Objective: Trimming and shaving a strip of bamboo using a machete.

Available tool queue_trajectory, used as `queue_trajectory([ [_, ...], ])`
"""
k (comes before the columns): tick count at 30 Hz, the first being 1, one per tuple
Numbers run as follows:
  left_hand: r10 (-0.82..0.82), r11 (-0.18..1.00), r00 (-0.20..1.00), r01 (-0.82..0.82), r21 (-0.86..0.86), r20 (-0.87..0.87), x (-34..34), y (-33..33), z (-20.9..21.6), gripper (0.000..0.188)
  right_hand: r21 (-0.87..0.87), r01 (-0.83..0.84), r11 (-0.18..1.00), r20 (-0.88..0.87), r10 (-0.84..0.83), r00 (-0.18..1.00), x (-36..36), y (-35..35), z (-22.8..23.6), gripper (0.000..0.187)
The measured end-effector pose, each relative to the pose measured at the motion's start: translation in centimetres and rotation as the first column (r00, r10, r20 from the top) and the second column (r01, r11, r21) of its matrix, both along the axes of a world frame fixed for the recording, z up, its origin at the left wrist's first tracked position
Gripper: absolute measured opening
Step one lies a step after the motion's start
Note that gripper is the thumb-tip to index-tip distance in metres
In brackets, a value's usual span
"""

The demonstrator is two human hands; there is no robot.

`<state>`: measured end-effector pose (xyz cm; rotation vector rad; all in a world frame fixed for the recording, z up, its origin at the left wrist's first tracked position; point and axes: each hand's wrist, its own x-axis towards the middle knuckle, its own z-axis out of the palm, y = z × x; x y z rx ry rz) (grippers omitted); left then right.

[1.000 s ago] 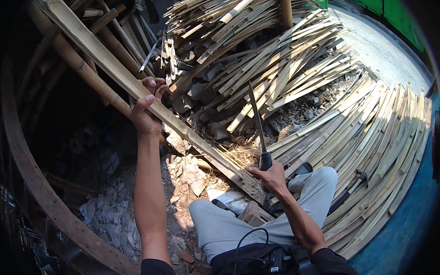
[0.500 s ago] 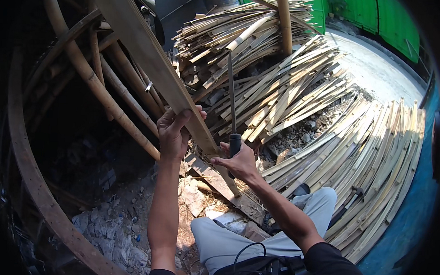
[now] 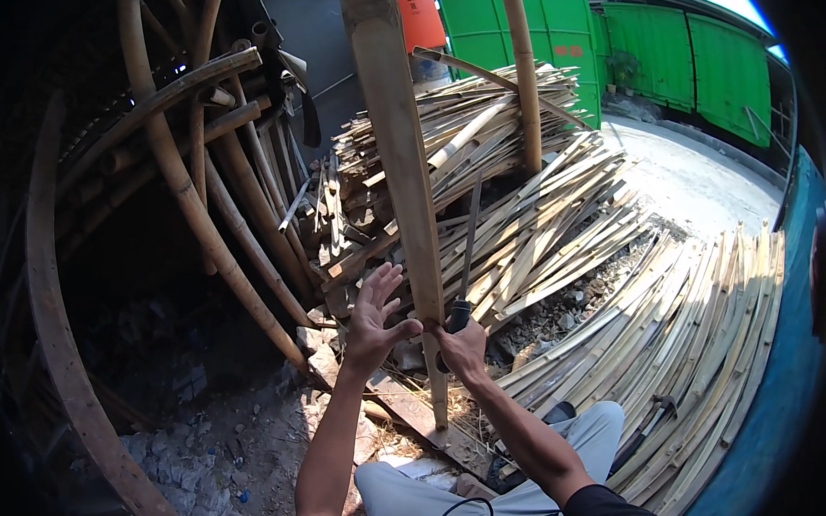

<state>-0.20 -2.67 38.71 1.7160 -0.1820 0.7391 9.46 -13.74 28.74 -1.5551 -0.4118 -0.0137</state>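
While your grey trousers (image 3: pixel 593 437) fill the near edge, your right hand (image 3: pixel 462 346) clamps the dark handle of a long knife (image 3: pixel 470 246), blade upward. Your left hand (image 3: pixel 370 320) holds its fingers apart beside the split bamboo (image 3: pixel 403 158); whether its thumb touches is unclear. Nearly upright, the bamboo reaches down to a flat board (image 3: pixel 410 406). Beyond lie bamboo strips (image 3: pixel 665 340), then green panels (image 3: pixel 516 30).

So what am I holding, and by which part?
Your right hand holds the long-bladed tool by its black handle; whether it also grips the bamboo strip is unclear. Your left hand is open.
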Motion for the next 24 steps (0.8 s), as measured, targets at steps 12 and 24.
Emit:
queue_trajectory([
  [12,0.486,0.810,0.704,-0.141,0.569,-0.518,-2.1,-1.5,-28.8,0.133,0.445,0.319,0.837,-0.401,-0.132,0.907,6.5,-10.9,5.8,0.034],
  [24,0.672,0.609,0.709,-0.362,0.705,-0.216,-3.4,1.0,-37.7,0.033,0.683,0.442,0.582,-0.535,-0.014,0.845,16.8,-23.7,0.5,0.024],
])
